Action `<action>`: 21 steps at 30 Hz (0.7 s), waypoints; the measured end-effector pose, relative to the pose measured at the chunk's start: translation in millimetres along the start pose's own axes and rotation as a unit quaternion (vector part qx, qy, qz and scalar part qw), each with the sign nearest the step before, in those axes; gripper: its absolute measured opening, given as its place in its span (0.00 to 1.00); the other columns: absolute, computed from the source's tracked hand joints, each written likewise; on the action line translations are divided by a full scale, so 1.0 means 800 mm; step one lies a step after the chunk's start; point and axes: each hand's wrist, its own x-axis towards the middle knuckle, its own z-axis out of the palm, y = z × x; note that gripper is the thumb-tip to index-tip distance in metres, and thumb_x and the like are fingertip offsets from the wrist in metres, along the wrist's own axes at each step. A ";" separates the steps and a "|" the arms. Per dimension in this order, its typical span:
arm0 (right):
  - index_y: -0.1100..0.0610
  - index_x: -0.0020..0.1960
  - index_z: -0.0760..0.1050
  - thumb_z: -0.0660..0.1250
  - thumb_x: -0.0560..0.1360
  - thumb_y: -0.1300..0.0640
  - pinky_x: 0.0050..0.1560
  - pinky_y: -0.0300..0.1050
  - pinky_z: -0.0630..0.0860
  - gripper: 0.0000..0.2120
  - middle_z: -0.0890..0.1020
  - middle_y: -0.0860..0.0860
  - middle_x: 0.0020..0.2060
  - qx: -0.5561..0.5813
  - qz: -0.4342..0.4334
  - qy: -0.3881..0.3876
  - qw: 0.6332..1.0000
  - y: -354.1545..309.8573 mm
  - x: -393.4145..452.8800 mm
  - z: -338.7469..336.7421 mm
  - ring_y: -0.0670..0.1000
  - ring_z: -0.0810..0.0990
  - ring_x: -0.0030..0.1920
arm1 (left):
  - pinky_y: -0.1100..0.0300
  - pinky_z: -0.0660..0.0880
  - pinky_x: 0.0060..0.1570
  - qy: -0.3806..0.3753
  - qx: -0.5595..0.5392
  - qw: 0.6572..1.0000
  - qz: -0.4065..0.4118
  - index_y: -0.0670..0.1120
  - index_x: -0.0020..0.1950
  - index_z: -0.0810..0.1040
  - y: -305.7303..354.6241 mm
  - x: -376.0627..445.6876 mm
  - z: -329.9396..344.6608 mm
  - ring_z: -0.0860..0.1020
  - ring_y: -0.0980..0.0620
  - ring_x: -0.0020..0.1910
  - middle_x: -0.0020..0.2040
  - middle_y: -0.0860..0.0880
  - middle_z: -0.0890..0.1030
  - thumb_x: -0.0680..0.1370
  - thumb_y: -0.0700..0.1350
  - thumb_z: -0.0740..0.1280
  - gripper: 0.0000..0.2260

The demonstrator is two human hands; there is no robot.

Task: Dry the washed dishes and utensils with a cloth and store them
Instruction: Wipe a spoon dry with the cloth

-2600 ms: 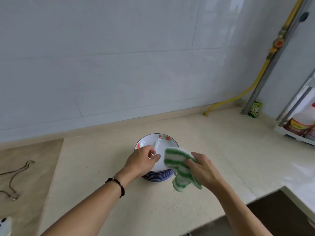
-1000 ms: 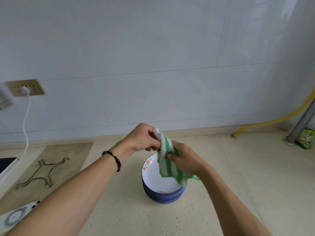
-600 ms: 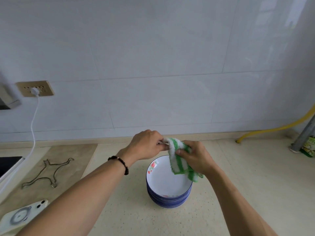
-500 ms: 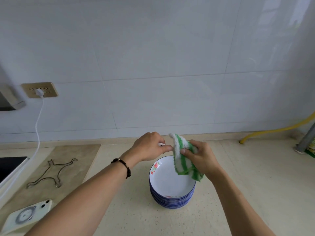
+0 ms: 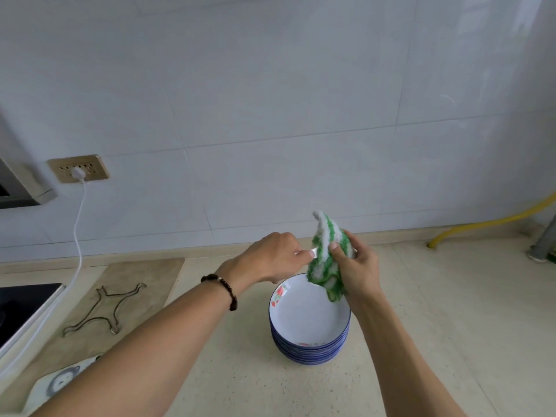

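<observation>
My left hand (image 5: 276,257) pinches the handle end of a small white utensil (image 5: 313,252), probably a spoon; only a short white piece shows. My right hand (image 5: 358,269) grips a green-and-white striped cloth (image 5: 326,251) bunched around the rest of the utensil, which is hidden inside it. Both hands hover just above the far rim of a stack of several white plates with blue rims (image 5: 310,352) on the beige counter. The top plate has red flower marks and nothing lies on it.
A wire trivet (image 5: 105,308) lies on the counter at the left, with a phone (image 5: 60,383) near the front edge and a black cooktop (image 5: 21,305) beyond. A white charger cable (image 5: 78,218) hangs from the wall socket (image 5: 78,169). A yellow hose (image 5: 481,221) and a metal pipe (image 5: 544,245) stand far right.
My left hand lifted the white utensil off the top plate. My right hand brought the cloth around it, and the cloth has shifted along it over the last second.
</observation>
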 end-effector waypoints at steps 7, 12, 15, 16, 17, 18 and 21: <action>0.56 0.64 0.76 0.63 0.82 0.63 0.51 0.48 0.80 0.12 0.83 0.50 0.48 -0.231 -0.117 0.039 0.965 -0.011 0.001 0.018 0.52 0.83 0.49 | 0.55 0.56 0.31 0.095 -0.172 0.981 -0.004 0.47 0.30 0.58 0.000 -0.032 0.063 0.61 0.52 0.27 0.27 0.51 0.60 0.85 0.51 0.58 0.24; 0.61 0.60 0.76 0.58 0.84 0.55 0.51 0.53 0.82 0.12 0.83 0.57 0.50 0.074 0.163 0.202 0.963 -0.001 -0.013 0.061 0.57 0.84 0.48 | 0.56 0.59 0.29 0.142 -0.196 0.969 -0.043 0.46 0.30 0.64 0.020 -0.026 0.073 0.65 0.52 0.26 0.27 0.51 0.67 0.86 0.51 0.55 0.24; 0.62 0.58 0.77 0.60 0.83 0.57 0.42 0.51 0.82 0.11 0.84 0.60 0.49 0.157 0.222 0.138 0.952 0.000 -0.034 0.080 0.58 0.84 0.45 | 0.56 0.61 0.29 0.129 -0.203 0.969 -0.051 0.46 0.31 0.66 0.002 -0.022 0.062 0.67 0.52 0.27 0.28 0.50 0.69 0.86 0.50 0.54 0.23; 0.61 0.58 0.77 0.60 0.83 0.59 0.38 0.49 0.81 0.10 0.84 0.60 0.48 0.156 0.219 0.129 0.954 -0.003 -0.041 0.082 0.57 0.84 0.44 | 0.57 0.60 0.29 0.110 -0.205 0.972 -0.038 0.45 0.30 0.65 -0.006 -0.024 0.056 0.66 0.52 0.27 0.28 0.50 0.68 0.86 0.50 0.54 0.24; 0.61 0.57 0.76 0.60 0.83 0.60 0.37 0.49 0.81 0.09 0.84 0.60 0.48 0.157 0.214 0.117 0.957 -0.007 -0.047 0.083 0.57 0.84 0.43 | 0.57 0.60 0.29 0.087 -0.204 0.975 -0.020 0.45 0.30 0.64 -0.014 -0.026 0.050 0.65 0.52 0.27 0.27 0.50 0.67 0.86 0.50 0.54 0.24; 0.61 0.57 0.76 0.60 0.83 0.61 0.38 0.51 0.82 0.08 0.84 0.61 0.48 0.147 0.205 0.104 0.962 -0.011 -0.054 0.083 0.58 0.85 0.43 | 0.57 0.59 0.29 0.065 -0.200 0.978 -0.001 0.45 0.30 0.63 -0.023 -0.029 0.042 0.63 0.52 0.26 0.27 0.50 0.65 0.86 0.50 0.55 0.24; 0.59 0.53 0.78 0.63 0.81 0.64 0.47 0.55 0.83 0.05 0.85 0.60 0.46 0.005 0.111 0.107 0.988 -0.018 -0.057 0.077 0.58 0.86 0.43 | 0.57 0.54 0.28 0.025 -0.177 0.983 0.053 0.47 0.31 0.58 -0.050 -0.043 0.021 0.56 0.56 0.24 0.27 0.52 0.59 0.85 0.50 0.56 0.23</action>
